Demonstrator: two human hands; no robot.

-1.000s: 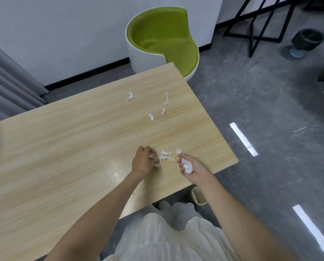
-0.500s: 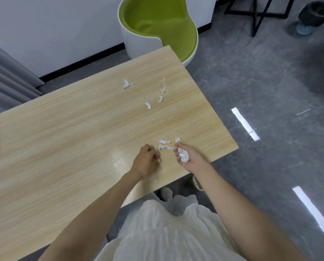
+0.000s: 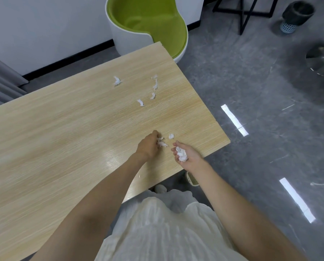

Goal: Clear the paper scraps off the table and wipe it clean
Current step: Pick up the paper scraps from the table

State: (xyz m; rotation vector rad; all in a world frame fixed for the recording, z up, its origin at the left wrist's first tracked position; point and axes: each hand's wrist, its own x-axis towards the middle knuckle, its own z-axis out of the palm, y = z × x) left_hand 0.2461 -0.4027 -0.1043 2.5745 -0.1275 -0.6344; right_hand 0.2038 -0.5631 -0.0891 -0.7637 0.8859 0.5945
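Near the light wood-grain worktop (image 3: 82, 138) edge, the left hand (image 3: 148, 146) pinches torn white paper scraps (image 3: 163, 144); the right hand (image 3: 187, 159) cups a crumpled white wad (image 3: 181, 155). Gathering step, I judge; next, the farther scraps (image 3: 155, 85) need reaching.

L hand (image 3: 147, 146) – fingers (image 3: 154, 133) curled; R hand (image 3: 187, 157) palm-up, cupped.

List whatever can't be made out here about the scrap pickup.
- Head view: left hand shows its back, hiding whether its fingers pinch the scraps beside it.
- Wad in right hand: too crumpled to count pieces.
- Pale object under the table: mostly hidden by table edge and forearm.
- Table's left end: cut by the frame.
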